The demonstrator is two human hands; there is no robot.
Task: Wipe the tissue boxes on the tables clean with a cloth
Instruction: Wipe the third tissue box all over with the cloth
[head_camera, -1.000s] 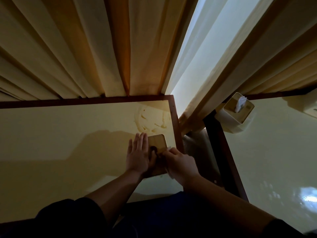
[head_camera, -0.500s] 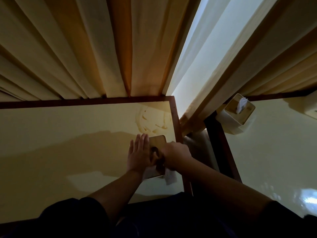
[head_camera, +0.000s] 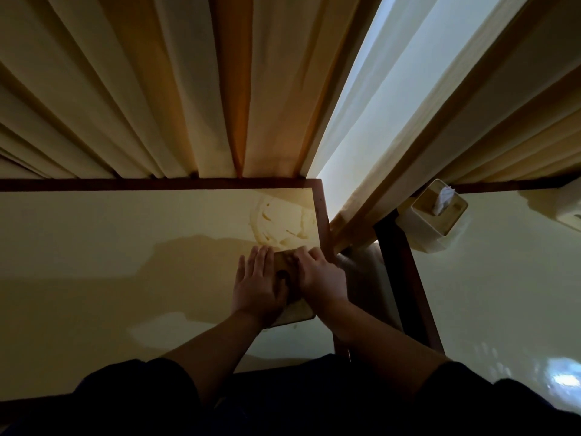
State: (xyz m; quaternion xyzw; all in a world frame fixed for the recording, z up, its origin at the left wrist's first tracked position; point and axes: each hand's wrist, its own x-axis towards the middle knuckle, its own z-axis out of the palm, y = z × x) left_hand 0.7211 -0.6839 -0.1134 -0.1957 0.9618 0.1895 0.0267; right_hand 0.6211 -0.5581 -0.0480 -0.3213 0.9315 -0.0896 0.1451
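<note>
On near table (head_camera: 94, 247): right hand (head_camera: 319, 276) slid forward, flat atop tissue box (head_camera: 294, 309) — left hand (head_camera: 256, 286) flat, pressing box's left side.

left hand (head_camera: 258, 284): flat, fingers straight and together, pointing toward the table's far edge, near its right edge | right hand (head_camera: 317, 275): palm down just beside the left, fingers bent forward | both forearms bare, reaching from the near edge, dark sleeves at the upper arms
</note>
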